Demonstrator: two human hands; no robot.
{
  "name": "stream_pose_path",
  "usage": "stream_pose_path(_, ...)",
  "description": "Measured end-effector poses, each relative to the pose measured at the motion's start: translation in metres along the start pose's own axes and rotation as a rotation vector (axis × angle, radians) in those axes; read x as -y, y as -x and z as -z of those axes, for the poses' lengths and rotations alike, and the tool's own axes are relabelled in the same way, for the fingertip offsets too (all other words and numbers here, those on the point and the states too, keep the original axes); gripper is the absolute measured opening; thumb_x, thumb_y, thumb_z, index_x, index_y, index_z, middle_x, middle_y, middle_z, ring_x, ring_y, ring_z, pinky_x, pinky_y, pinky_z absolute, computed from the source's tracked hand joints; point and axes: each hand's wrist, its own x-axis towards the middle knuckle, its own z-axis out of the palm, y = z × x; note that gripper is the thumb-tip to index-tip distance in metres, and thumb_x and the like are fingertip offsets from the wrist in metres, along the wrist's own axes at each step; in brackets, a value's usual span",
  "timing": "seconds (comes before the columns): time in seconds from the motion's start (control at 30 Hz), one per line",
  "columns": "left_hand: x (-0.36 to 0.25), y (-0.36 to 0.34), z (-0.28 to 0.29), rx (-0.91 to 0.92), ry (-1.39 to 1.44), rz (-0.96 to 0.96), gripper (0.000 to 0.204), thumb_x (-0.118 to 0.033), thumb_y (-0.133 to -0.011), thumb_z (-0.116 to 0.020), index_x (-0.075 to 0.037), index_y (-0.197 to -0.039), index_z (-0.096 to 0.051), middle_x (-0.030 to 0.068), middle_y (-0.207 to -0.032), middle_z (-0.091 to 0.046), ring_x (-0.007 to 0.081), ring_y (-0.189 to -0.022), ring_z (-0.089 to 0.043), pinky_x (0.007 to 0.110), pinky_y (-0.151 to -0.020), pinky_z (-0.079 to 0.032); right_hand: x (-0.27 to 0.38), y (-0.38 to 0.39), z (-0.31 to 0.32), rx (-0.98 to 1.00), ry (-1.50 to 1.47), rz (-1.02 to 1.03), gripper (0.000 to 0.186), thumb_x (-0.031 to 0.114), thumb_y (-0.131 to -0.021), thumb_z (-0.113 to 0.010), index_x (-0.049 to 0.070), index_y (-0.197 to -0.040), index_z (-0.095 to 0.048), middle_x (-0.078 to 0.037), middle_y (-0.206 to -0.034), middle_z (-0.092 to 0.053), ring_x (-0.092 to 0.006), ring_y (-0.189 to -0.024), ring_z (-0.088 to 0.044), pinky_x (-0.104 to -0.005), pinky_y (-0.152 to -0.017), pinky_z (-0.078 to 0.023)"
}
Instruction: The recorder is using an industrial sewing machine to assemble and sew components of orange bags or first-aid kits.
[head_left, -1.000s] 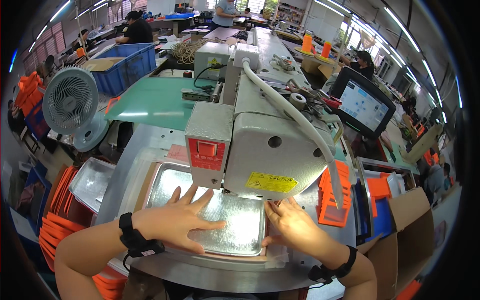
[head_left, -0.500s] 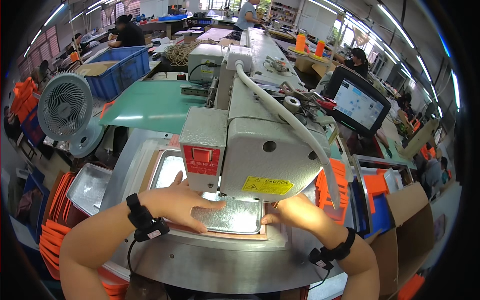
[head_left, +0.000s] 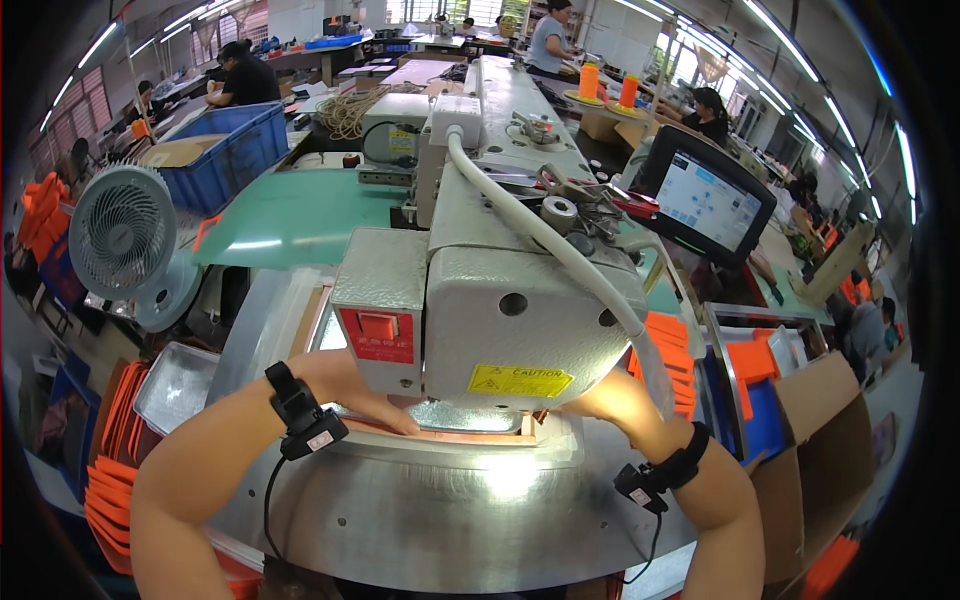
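Observation:
My left hand reaches under the left side of a grey industrial sewing machine head. One outstretched digit lies along the near edge of a shiny silver tray-like panel; the other fingers are behind the machine. That panel has rounded corners and lies inside a brownish border. My right hand goes in beneath the head's right side, by the panel's right end. Its fingers are hidden. Black straps with small devices sit on both wrists.
A steel worktop curves toward me. At left are a fan, a second silver tray and stacked orange pieces. A screen, more orange pieces and a cardboard box stand at right. Several people work farther back.
Both hands have gone farther in under the machine head. The silver panel and its border sit farther from me, more covered by the head. The whole view has shifted slightly.

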Motion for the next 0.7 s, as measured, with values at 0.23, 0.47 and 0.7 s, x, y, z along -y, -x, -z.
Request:
stream_pose_path(0.23, 0.000, 0.000, -0.012, 0.075, 0.271, 0.243, 0.066, -0.046, -0.074, -0.086, -0.002, -0.120, -0.067, 0.0095, -0.103, -0.070, 0.0199, -0.096, -0.065, 0.032, -0.084, -0.051, -0.017, 0.011, 0.002, -0.101, 0.002, 0.163, 0.096, 0.049, -0.073, -0.084, 0.008, -0.148, -0.040, -0.015, -0.143, -0.051, -0.0330, -0.132, -0.050, -0.0459, -0.119, -0.028)
stream_pose_path(0.47, -0.014, -0.012, -0.026, -0.016, 0.391, 0.275, 0.054, -0.038, -0.072, -0.089, -0.005, -0.111, -0.071, 0.0067, -0.101, -0.072, 0.0171, -0.092, -0.067, 0.029, -0.080, -0.053, -0.046, 0.027, 0.001, -0.019, 0.029, 0.082, 0.088, 0.052, -0.076, -0.081, 0.009, -0.144, -0.044, -0.011, -0.135, -0.055, -0.0300, -0.133, -0.047, -0.0509, -0.122, -0.016)
stream_pose_path(0.7, -0.005, -0.010, -0.034, -0.099, 0.328, 0.120, 0.047, -0.035, -0.072, -0.091, -0.007, -0.105, -0.072, 0.0038, -0.097, -0.071, 0.0150, -0.088, -0.066, 0.029, -0.076, -0.053, -0.042, 0.029, 0.001, -0.003, -0.028, 0.063, 0.088, 0.057, -0.080, -0.076, 0.009, -0.145, -0.042, -0.013, -0.134, -0.056, -0.0296, -0.138, -0.044, -0.0551, -0.122, -0.014)
